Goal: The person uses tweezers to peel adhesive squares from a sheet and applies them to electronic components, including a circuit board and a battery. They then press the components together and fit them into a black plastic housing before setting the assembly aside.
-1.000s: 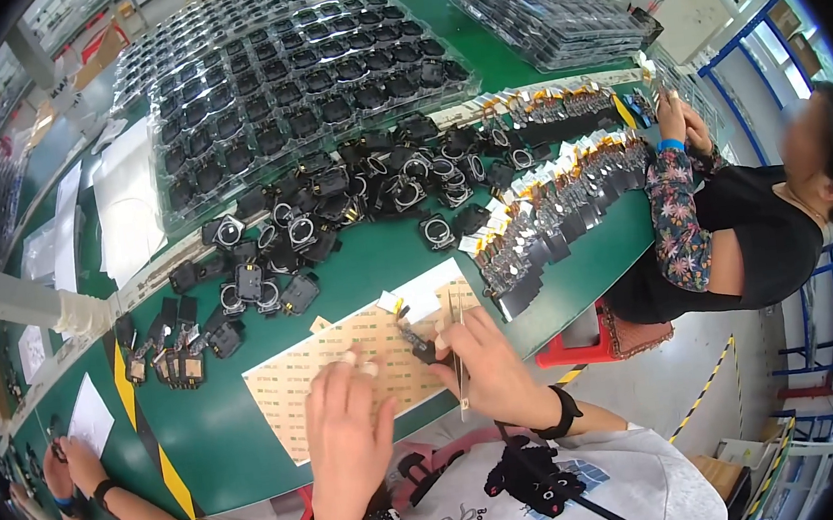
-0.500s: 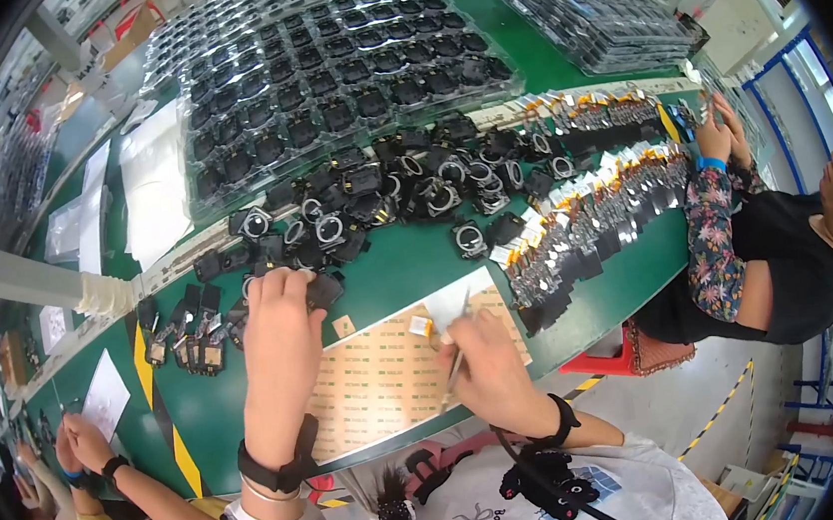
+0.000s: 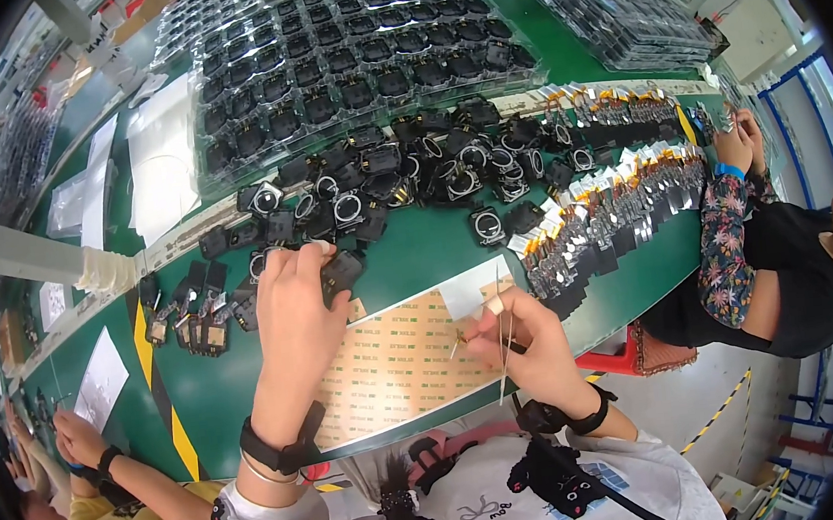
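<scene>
My left hand (image 3: 293, 307) is closed on a black plastic housing (image 3: 342, 270) at the front of the pile of similar parts; its fingertips are partly hidden. My right hand (image 3: 529, 339) grips thin metal tweezers (image 3: 506, 352), held nearly upright across the palm. Between its thumb and forefinger a small part (image 3: 459, 343) also shows, too small to make out fully. Beneath both hands lies a tan sheet (image 3: 396, 362) with rows of small green print. At its far right corner sits a pale grey square (image 3: 462, 296).
Black housings with silver rings (image 3: 459, 178) are heaped beyond my hands. Rows of small flex-cable parts (image 3: 612, 206) run to the right. Clear trays of housings (image 3: 337, 62) stand at the back, stacked trays (image 3: 613, 10) at back right. Co-workers' hands (image 3: 741, 143) (image 3: 83, 437) flank me.
The small white-and-orange part no longer lies on the tan sheet; a small piece now shows in my right fingers. The tweezers have turned more upright. The view has shifted slightly.
</scene>
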`<act>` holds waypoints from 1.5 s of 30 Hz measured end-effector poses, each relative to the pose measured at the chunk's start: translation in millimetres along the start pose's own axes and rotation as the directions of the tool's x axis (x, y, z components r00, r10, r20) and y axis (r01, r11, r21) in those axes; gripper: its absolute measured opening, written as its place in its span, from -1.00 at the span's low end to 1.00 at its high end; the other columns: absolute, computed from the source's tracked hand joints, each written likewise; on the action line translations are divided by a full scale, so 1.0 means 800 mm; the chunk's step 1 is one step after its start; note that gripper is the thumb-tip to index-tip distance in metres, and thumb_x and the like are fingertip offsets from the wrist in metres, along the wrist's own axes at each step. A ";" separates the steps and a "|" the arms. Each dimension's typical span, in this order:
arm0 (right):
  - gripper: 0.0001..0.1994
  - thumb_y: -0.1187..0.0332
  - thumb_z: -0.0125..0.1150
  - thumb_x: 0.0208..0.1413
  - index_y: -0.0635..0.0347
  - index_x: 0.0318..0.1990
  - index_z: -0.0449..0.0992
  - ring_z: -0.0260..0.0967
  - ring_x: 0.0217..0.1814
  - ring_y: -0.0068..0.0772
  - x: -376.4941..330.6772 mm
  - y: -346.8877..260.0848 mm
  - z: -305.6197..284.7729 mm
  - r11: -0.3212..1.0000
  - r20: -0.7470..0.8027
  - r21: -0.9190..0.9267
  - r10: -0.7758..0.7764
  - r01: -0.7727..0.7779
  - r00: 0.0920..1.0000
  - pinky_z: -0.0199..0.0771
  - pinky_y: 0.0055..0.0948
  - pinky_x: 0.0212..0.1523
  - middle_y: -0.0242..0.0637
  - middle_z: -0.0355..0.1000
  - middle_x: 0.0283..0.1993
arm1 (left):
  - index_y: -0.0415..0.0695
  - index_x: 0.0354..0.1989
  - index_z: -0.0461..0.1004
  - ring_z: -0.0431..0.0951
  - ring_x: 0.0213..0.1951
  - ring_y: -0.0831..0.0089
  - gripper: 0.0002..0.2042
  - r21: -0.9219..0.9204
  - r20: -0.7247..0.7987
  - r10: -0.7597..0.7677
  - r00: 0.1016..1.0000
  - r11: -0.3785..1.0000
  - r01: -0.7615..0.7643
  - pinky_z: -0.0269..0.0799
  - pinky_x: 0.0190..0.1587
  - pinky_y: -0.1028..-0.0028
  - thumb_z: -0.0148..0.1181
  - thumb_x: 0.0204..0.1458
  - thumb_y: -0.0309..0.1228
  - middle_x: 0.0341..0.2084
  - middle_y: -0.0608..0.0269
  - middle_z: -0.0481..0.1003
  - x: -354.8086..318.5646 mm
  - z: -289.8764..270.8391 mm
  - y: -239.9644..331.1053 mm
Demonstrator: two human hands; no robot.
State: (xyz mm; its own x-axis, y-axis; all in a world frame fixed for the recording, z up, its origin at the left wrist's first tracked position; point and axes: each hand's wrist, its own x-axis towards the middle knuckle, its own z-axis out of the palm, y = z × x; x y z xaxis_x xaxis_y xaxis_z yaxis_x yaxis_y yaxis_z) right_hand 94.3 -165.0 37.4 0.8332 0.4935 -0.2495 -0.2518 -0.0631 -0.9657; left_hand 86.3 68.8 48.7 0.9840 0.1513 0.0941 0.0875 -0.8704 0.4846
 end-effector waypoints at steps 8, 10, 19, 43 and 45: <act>-0.81 0.64 0.16 -0.10 0.20 -0.41 0.27 0.37 -0.40 -0.47 0.007 -0.034 0.000 0.954 0.164 0.268 -0.183 0.134 0.969 0.42 -0.56 -0.44 -0.22 0.38 -0.36 | -0.30 -0.09 0.13 0.43 -0.11 0.26 -0.57 -0.911 0.389 -0.042 0.920 0.133 0.391 0.47 -0.12 0.35 -0.25 -0.20 -0.88 -0.21 0.03 0.32 -0.061 -0.019 0.034; -0.84 0.62 0.17 -0.10 0.21 -0.44 0.30 0.38 -0.42 -0.43 0.011 -0.045 0.003 0.934 0.231 0.191 -0.343 0.303 0.911 0.41 -0.56 -0.45 -0.20 0.39 -0.36 | -0.29 -0.09 0.15 0.43 -0.09 0.24 -0.59 -0.913 0.403 -0.054 0.914 0.052 0.406 0.45 -0.09 0.33 -0.25 -0.18 -0.86 -0.19 0.03 0.32 -0.078 -0.007 0.042; -0.89 0.54 0.21 -0.17 0.16 -0.49 0.39 0.43 -0.45 -0.38 0.013 -0.079 0.006 0.571 0.589 -0.286 -0.529 0.769 0.611 0.38 -0.55 -0.50 -0.29 0.45 -0.37 | -0.33 -0.11 0.20 0.41 -0.07 0.21 -0.70 -0.963 0.232 -0.021 0.973 -0.145 0.226 0.43 -0.07 0.27 -0.17 -0.06 -0.78 -0.11 -0.06 0.32 -0.096 0.004 0.053; -0.73 0.60 0.30 -0.24 0.26 -0.39 0.31 0.45 -0.49 -0.48 0.013 -0.078 0.046 0.844 0.243 -0.430 -0.233 0.320 0.942 0.39 -0.58 -0.49 -0.30 0.41 -0.46 | -0.41 -0.23 0.31 0.46 -0.17 0.38 -0.75 -0.972 0.176 -0.238 0.955 0.114 0.207 0.44 -0.19 0.49 -0.06 -0.14 -0.83 -0.24 0.00 0.41 -0.114 0.005 0.064; -0.72 0.61 0.31 -0.26 0.26 -0.39 0.31 0.42 -0.50 -0.48 0.015 -0.078 0.051 0.825 0.247 -0.442 -0.265 0.352 0.932 0.37 -0.57 -0.51 -0.30 0.37 -0.47 | -0.41 -0.24 0.31 0.46 -0.18 0.38 -0.75 -0.967 0.224 -0.264 0.938 0.062 0.248 0.44 -0.19 0.50 -0.08 -0.14 -0.84 -0.25 0.00 0.42 -0.115 0.001 0.065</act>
State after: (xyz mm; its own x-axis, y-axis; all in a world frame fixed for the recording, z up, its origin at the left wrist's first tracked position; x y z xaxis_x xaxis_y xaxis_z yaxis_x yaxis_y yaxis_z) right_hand 99.9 -120.1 97.5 0.7216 0.6911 0.0416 0.3034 -0.2616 -0.9162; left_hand 0.4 9.3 64.5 0.9347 0.2672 -0.2343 0.0993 0.4367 0.8941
